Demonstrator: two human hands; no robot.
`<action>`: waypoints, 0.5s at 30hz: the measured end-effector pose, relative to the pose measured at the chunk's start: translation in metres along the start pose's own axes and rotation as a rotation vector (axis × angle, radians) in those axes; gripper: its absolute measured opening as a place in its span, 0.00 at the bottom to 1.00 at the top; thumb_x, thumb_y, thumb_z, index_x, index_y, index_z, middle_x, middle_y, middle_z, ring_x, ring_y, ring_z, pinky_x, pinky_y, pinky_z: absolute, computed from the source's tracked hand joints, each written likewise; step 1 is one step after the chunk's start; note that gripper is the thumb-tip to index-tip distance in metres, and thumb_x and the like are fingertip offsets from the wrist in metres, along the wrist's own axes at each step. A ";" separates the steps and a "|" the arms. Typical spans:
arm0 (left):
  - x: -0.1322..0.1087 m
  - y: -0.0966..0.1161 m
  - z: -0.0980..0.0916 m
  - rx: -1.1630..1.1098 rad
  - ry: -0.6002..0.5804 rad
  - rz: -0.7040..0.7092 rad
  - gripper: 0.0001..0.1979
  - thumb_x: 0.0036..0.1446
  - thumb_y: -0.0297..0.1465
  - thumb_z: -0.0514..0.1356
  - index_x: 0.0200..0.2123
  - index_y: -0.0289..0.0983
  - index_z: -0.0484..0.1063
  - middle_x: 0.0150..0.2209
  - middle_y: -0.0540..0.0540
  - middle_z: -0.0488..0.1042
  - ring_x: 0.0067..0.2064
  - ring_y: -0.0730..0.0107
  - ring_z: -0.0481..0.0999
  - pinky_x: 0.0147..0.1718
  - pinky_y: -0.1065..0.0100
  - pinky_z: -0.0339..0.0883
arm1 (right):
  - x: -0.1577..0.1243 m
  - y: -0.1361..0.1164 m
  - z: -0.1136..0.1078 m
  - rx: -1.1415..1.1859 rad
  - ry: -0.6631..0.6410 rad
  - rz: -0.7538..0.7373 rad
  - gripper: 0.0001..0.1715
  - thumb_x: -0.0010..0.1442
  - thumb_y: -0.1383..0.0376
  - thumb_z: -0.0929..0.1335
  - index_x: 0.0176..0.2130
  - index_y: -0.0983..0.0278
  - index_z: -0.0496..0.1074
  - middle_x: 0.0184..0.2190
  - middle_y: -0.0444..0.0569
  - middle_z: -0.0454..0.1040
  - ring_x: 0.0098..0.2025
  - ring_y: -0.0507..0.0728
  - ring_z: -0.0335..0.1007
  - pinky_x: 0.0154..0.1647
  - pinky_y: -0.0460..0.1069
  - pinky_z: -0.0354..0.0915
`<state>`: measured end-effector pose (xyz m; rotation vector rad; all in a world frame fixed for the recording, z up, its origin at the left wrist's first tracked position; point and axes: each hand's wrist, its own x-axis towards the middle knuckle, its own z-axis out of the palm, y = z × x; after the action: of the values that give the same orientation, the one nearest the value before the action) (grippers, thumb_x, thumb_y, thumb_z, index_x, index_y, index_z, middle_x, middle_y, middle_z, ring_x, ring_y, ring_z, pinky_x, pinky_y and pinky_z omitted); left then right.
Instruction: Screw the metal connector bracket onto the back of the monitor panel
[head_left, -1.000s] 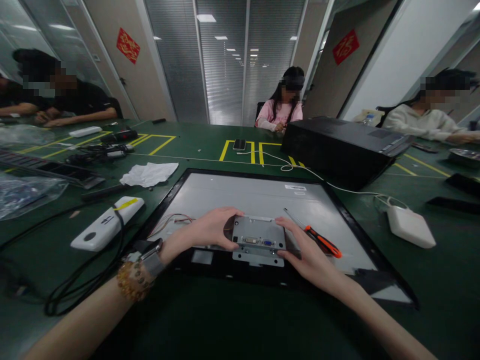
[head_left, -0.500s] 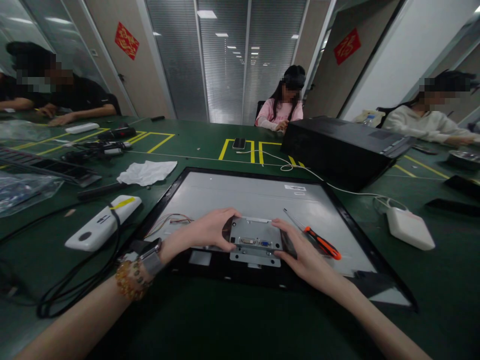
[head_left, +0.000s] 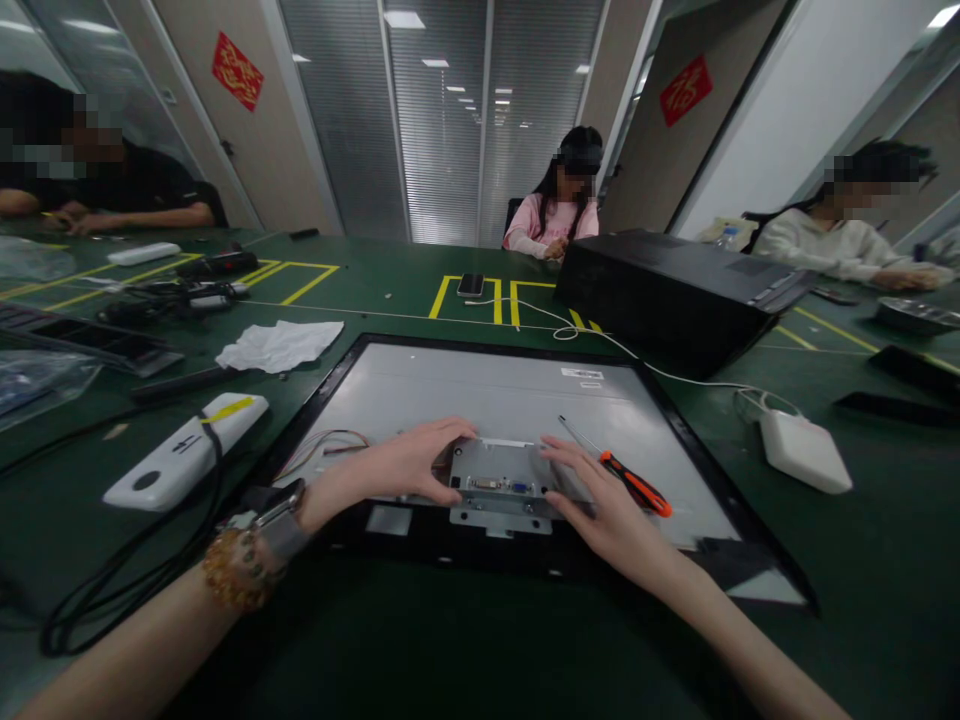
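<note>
A grey metal housing [head_left: 491,464] with a DVI and a blue VGA port sits at the near edge of a flat display panel [head_left: 420,385], which lies back side up in a black frame. My left hand [head_left: 412,458] grips the housing's left side, thumb low and fingers at the top. On the other side, my right hand [head_left: 600,500] holds it in the same way. Thin coloured wires [head_left: 330,440] come out beside my left hand. An orange and black screwdriver [head_left: 637,484] rests on the panel, right of my right hand.
To the left are a white device [head_left: 187,450] with yellow tape, black cable [head_left: 135,590] and a crumpled tissue [head_left: 281,345]. A large black case [head_left: 675,290] stands at back right, with a white box [head_left: 806,450] on a cord. Several people sit around the green table.
The view has turned slightly right, so everything appears shifted left. The housing leans flatter against the panel, its ports looking narrower. Both hands stay at its sides.
</note>
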<state>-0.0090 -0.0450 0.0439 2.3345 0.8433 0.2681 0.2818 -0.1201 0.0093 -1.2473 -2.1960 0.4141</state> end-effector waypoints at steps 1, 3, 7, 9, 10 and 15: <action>0.000 0.003 -0.001 -0.010 0.005 0.016 0.35 0.47 0.34 0.70 0.57 0.38 0.62 0.58 0.40 0.65 0.56 0.55 0.67 0.53 0.57 0.63 | 0.000 0.001 -0.002 -0.018 0.045 -0.005 0.19 0.66 0.64 0.63 0.56 0.57 0.64 0.61 0.55 0.66 0.63 0.62 0.62 0.61 0.64 0.62; 0.000 0.010 -0.001 -0.027 0.043 0.060 0.31 0.49 0.34 0.70 0.56 0.41 0.64 0.59 0.41 0.64 0.58 0.55 0.66 0.54 0.56 0.63 | -0.001 0.005 -0.006 -0.045 0.141 -0.025 0.16 0.67 0.64 0.63 0.54 0.59 0.66 0.57 0.56 0.69 0.59 0.62 0.66 0.57 0.62 0.65; 0.000 0.025 0.005 0.010 0.063 0.165 0.06 0.57 0.25 0.64 0.37 0.41 0.76 0.54 0.46 0.67 0.53 0.63 0.70 0.52 0.61 0.65 | -0.003 0.010 -0.008 -0.080 0.240 -0.071 0.12 0.67 0.66 0.62 0.49 0.60 0.70 0.49 0.55 0.73 0.51 0.60 0.72 0.51 0.59 0.70; 0.000 0.031 0.010 0.109 0.070 0.217 0.08 0.58 0.22 0.62 0.35 0.41 0.77 0.53 0.47 0.68 0.53 0.63 0.69 0.53 0.61 0.64 | -0.004 0.010 -0.006 -0.112 0.232 -0.097 0.12 0.67 0.66 0.62 0.49 0.61 0.71 0.48 0.54 0.74 0.50 0.61 0.73 0.49 0.58 0.71; -0.001 0.033 0.012 0.163 0.066 0.228 0.10 0.57 0.20 0.61 0.34 0.41 0.77 0.52 0.47 0.69 0.53 0.63 0.69 0.52 0.61 0.64 | -0.004 0.010 -0.006 -0.128 0.222 -0.113 0.12 0.67 0.66 0.63 0.49 0.61 0.71 0.48 0.54 0.74 0.50 0.61 0.73 0.49 0.58 0.71; -0.003 0.041 0.013 0.346 0.017 0.251 0.11 0.56 0.19 0.62 0.35 0.41 0.79 0.50 0.46 0.69 0.52 0.62 0.67 0.50 0.61 0.64 | -0.005 0.007 -0.004 -0.168 0.206 -0.163 0.13 0.66 0.68 0.63 0.48 0.61 0.71 0.47 0.54 0.76 0.51 0.62 0.73 0.51 0.60 0.70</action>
<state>0.0147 -0.0776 0.0599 2.7707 0.6425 0.2645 0.2909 -0.1207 0.0077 -1.1302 -2.1680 0.0339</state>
